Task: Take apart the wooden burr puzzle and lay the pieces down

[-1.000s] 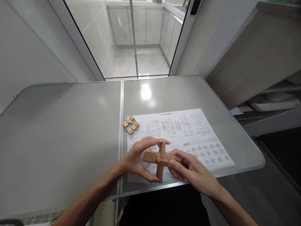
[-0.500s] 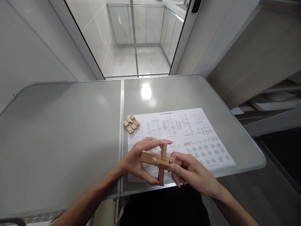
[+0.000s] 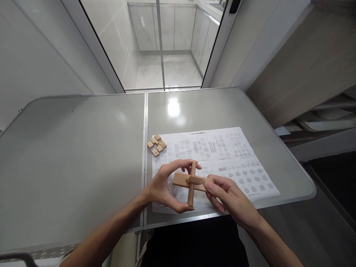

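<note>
Between my two hands, above the paper, is a cross-shaped wooden puzzle (image 3: 181, 180) made of interlocked bars. My left hand (image 3: 164, 187) grips the ends of its upright bar, thumb at the bottom and fingers at the top. My right hand (image 3: 226, 193) pinches the right ends of the other bars between thumb and fingers. Part of the puzzle's right end is hidden by those fingers. Beyond my left hand, a second wooden puzzle (image 3: 154, 152), a flat ring of small blocks, lies on the paper's left corner.
A large printed sheet (image 3: 222, 148) with rows of small diagrams lies under my hands. It rests on a grey folding table (image 3: 111, 148) with a metal seam (image 3: 145, 148). A glass door stands behind the table, and shelves (image 3: 319, 118) are at the right.
The cross-shaped puzzle has turned in my hands. The number 2 and the slot seen earlier on its bar no longer show. Both hands have risen slightly and keep their hold.
</note>
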The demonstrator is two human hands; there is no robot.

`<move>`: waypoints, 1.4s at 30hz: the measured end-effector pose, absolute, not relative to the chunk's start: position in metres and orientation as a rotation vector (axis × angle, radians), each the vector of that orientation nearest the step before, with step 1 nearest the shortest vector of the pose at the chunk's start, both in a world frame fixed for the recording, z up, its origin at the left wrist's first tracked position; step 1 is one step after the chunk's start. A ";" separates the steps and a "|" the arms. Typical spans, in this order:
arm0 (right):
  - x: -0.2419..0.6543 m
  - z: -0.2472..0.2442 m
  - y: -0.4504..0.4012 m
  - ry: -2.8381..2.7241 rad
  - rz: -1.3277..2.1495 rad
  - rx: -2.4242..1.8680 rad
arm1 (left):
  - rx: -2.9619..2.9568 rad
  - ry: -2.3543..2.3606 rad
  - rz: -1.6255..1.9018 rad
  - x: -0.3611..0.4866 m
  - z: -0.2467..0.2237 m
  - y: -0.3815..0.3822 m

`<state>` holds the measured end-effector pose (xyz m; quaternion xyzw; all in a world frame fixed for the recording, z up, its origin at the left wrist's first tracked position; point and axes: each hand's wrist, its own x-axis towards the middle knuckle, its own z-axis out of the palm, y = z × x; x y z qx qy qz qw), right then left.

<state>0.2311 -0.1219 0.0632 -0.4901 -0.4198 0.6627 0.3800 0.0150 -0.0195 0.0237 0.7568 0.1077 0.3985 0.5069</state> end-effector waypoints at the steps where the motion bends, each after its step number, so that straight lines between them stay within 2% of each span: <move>1: 0.231 0.063 -0.121 -1.066 1.690 -1.255 | 1.823 0.259 0.941 0.015 0.023 -0.019; 10: 0.227 0.058 -0.120 -1.122 1.507 -1.402 | 2.049 0.433 0.926 0.011 0.025 -0.023; 18: 0.233 0.039 -0.117 -1.216 1.545 -1.365 | 1.961 0.457 0.787 0.011 0.020 -0.016; 27: 0.235 0.036 -0.118 -1.293 1.450 -1.404 | 2.121 0.528 0.879 0.014 0.016 -0.018; 34: 0.234 0.038 -0.117 -1.215 1.481 -1.402 | 2.094 0.424 0.799 0.013 0.014 -0.016; 42: 0.233 0.039 -0.118 -1.213 1.478 -1.393 | 2.193 0.481 0.886 0.018 0.020 -0.021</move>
